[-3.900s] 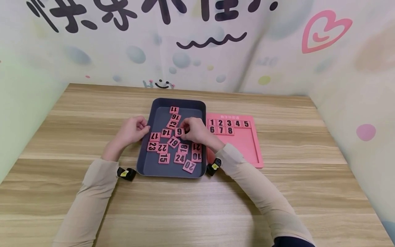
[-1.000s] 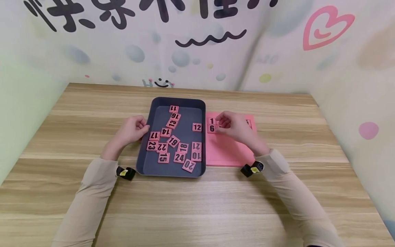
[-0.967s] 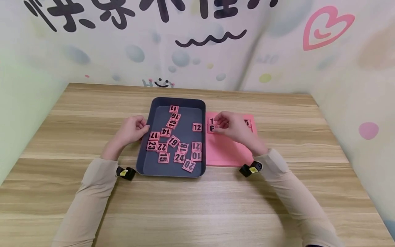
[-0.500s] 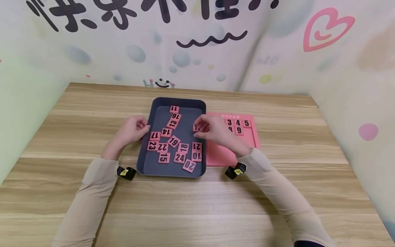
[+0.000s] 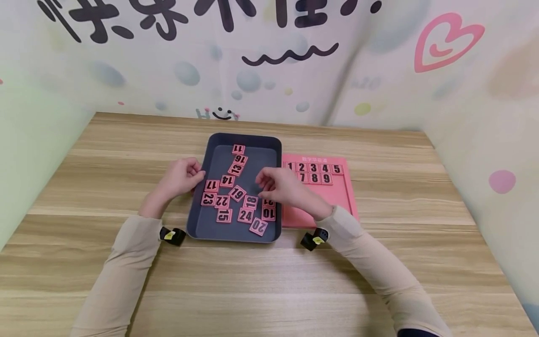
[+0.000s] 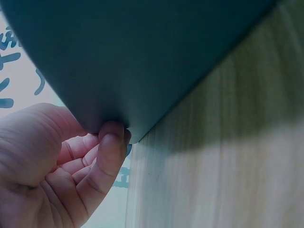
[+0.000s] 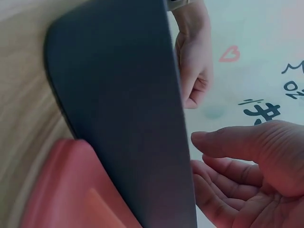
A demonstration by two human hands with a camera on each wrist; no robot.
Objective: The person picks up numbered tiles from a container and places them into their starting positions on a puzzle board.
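My left hand (image 5: 180, 177) pinches the left rim of a dark blue-grey tray (image 5: 261, 157) between thumb and fingertips. Numbered pink tiles lie scattered in this tray, some turned sideways or upside down. Over its right side hovers my right hand (image 5: 278, 185), fingers loosely curled and thumb apart, with no tile visible between them. Just below its fingertips are tile 21 (image 5: 268, 203), partly covered, and tile 10 (image 5: 268, 214); tile 18 (image 5: 250, 202) is a little left. Tile 12 cannot be seen. In the right wrist view, the tray wall (image 7: 123, 95) stands beside the fingers.
A pink frame board (image 5: 340, 192) lies against the tray's right side. Tiles 1 to 5 fill its top row; tile 9 (image 5: 326, 179) ends the second row, whose left end is behind my hand. The wooden table (image 5: 236, 290) meets a printed wall at the back.
My right hand has set tile 9 on the board beside tile 8, then returned left over the tray and moved slightly toward its front. The left hand has stayed at the rim.
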